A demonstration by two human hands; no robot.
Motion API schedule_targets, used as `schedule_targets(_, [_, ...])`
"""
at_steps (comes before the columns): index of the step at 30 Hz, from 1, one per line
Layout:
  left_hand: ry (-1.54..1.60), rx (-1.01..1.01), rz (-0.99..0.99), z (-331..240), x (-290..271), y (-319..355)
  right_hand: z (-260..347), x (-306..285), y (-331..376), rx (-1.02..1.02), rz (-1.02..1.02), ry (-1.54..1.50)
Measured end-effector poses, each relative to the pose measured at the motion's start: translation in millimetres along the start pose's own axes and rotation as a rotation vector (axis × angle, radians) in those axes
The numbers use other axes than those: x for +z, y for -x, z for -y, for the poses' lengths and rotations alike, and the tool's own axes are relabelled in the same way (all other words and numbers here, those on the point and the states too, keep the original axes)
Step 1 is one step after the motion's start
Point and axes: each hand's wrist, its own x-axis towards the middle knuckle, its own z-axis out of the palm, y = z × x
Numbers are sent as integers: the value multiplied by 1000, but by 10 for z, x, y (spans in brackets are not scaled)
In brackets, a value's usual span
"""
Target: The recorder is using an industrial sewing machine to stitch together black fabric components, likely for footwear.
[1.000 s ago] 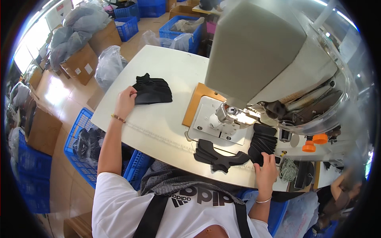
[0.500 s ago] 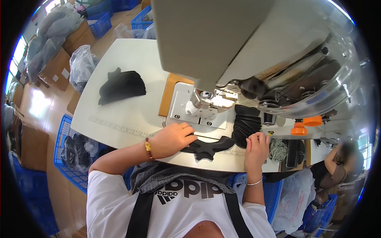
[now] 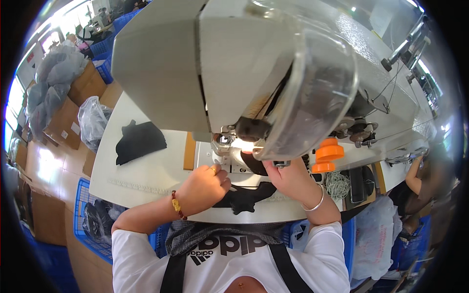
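Observation:
My right hand (image 3: 292, 179) pinches a dark fabric piece (image 3: 255, 164) by its right end, just in front of the presser foot (image 3: 222, 146) of a sewing machine (image 3: 161, 63). Part of that hand is behind the machine's clear guard (image 3: 317, 93). My left hand (image 3: 204, 188) is curled closed left of it, low over the table; what its fingers hold, if anything, is hidden. Between my forearms several black cut pieces (image 3: 244, 198) lie along the table's near edge, close to my left hand.
A pile of black pieces (image 3: 140, 140) lies on the left of the white table (image 3: 110, 166). Orange knobs (image 3: 328, 154) stick out from the machine at right, above a coil of pale cord (image 3: 337, 185). Blue crates (image 3: 80, 219) and plastic bags stand around. Another person (image 3: 415, 185) sits far right.
My right hand has come left and up from the dark stack to the presser foot, now with a fabric piece. My left hand has curled and drawn slightly left. The view has shifted toward the machine.

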Motion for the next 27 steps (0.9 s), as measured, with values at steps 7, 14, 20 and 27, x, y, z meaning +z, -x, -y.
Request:
schedule_targets(7, [-224, 71, -759, -49, -537, -139, -111, 124, 92, 86, -16, 30])
schedule_targets(14, [80, -144, -646, 38, -468, -279, -122, 36, -17, -59, -76, -112])
schedule_targets(20, [37, -191, -522, 85, -403, -266, -236, 152, -3, -1, -78, -184])
schedule_targets(27, [-80, -153, -455, 102, -382, -209, -249, 165, 28, 202, 31, -454])
